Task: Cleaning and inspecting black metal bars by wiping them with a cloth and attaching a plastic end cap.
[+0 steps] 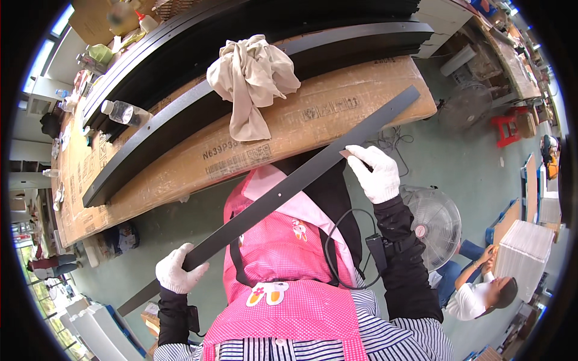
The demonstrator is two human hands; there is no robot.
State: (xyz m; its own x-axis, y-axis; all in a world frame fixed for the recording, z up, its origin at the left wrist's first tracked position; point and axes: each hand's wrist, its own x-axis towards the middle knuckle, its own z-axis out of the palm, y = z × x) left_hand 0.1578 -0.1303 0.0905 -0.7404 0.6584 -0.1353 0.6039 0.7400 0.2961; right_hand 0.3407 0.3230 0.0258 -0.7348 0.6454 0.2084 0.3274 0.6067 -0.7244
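A workshop or small factory floor. A long bench [180, 174] covered in cardboard carries stacks of black strips [198, 36], a rag [253, 78] and a water bottle [123, 112]. Floor fans [435, 224] stand on the green floor [463, 162], more benches [512, 60] run behind, and another person [481, 295] works beside stacked white panels [524, 253].

A cardboard-covered worktop [337, 114] carries a stack of long black strips [253, 30], a crumpled beige cloth [251, 78] draped over them, and a clear plastic bottle [125, 112] lying on its side. Below — on the greenish floor [457, 162] — stand two fans [435, 224], a red stool [507, 127] and, near a seated person [481, 295], what may be stacked white sheets [522, 253].
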